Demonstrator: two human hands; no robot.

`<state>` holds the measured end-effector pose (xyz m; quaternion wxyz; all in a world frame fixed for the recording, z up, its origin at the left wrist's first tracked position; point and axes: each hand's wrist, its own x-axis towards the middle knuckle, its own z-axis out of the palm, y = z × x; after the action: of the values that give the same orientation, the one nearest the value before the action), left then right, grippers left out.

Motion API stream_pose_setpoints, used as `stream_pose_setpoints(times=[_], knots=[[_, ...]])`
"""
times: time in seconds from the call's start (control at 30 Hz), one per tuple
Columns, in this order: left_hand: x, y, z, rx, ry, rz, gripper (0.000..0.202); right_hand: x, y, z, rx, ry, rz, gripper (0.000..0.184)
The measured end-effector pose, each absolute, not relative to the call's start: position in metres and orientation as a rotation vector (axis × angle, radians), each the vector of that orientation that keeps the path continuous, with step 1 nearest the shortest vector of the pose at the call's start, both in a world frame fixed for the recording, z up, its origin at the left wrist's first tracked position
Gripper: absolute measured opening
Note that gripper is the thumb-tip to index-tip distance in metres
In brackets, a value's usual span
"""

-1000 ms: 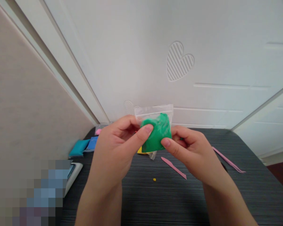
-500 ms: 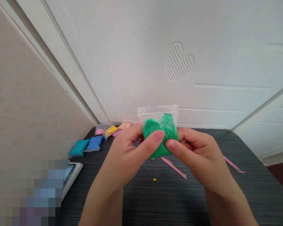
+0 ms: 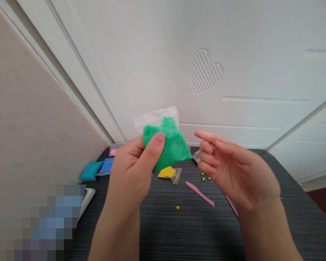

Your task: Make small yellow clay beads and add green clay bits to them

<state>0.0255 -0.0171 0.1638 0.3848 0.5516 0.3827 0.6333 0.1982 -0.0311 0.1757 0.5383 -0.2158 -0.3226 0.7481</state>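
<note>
A clear zip bag of green modelling clay (image 3: 170,146) is held up above the table, tilted. My left hand (image 3: 133,168) grips its lower left side, thumb pressed on the front. To the right, apart from the bag, my right hand (image 3: 236,170) has its index finger stretched out and its other fingers loosely bent. A speck of green shows behind those fingers; what it belongs to is hidden. Below the bag lies a small bag of yellow clay (image 3: 167,172). Nearby is a pink plastic clay knife (image 3: 199,194).
On the dark table (image 3: 163,232) sit a teal packet (image 3: 91,171), a blue packet (image 3: 105,166), a yellow crumb (image 3: 177,207) and several tiny yellow-green pieces (image 3: 203,179). A pink stick (image 3: 230,206) lies under my right hand. A white panel (image 3: 157,65) rises behind.
My right hand has let go of the green clay bag and moved aside, its index finger now extended. My left hand has shifted the bag left and slightly up, tilting it.
</note>
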Motion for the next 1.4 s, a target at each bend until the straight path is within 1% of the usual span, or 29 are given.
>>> stream_pose_setpoints(times=[0.13,0.23,0.33,0.43,0.53,0.6,0.7,0.83,1.1,1.3,1.4], knots=[[0.024,-0.012,0.164,1.263,0.872,1.744,0.029,0.192,-0.028,0.174,-0.447,-0.489,1.764,0.03],[0.023,-0.011,0.165,1.161,0.794,1.791,0.021,0.185,-0.025,0.17,-0.452,-0.348,1.708,0.033],[0.024,-0.011,0.165,1.155,0.798,1.771,0.016,0.183,-0.021,0.166,-0.471,-0.299,1.676,0.032],[0.025,-0.012,0.167,1.197,0.838,1.737,0.021,0.184,-0.019,0.165,-0.472,-0.286,1.669,0.027],[0.025,-0.012,0.168,1.212,0.845,1.732,0.031,0.186,-0.019,0.165,-0.399,-0.312,1.698,0.019],[0.024,-0.013,0.168,1.224,0.865,1.72,0.033,0.187,-0.019,0.165,-0.326,-0.36,1.726,0.016],[0.023,-0.013,0.167,1.269,0.954,1.697,0.03,0.187,-0.019,0.164,-0.262,-0.432,1.735,0.014],[0.022,-0.013,0.166,1.302,1.008,1.643,0.031,0.187,-0.019,0.163,-0.276,-0.513,1.682,0.012],[0.024,-0.013,0.166,1.275,0.977,1.501,0.028,0.194,-0.023,0.167,-0.334,-0.692,1.549,0.02],[0.022,-0.013,0.163,1.273,0.924,1.514,0.024,0.198,-0.029,0.171,-0.362,-0.761,1.451,0.017],[0.023,-0.013,0.165,1.306,0.955,1.542,0.026,0.197,-0.035,0.174,-0.309,-0.81,1.459,0.014]])
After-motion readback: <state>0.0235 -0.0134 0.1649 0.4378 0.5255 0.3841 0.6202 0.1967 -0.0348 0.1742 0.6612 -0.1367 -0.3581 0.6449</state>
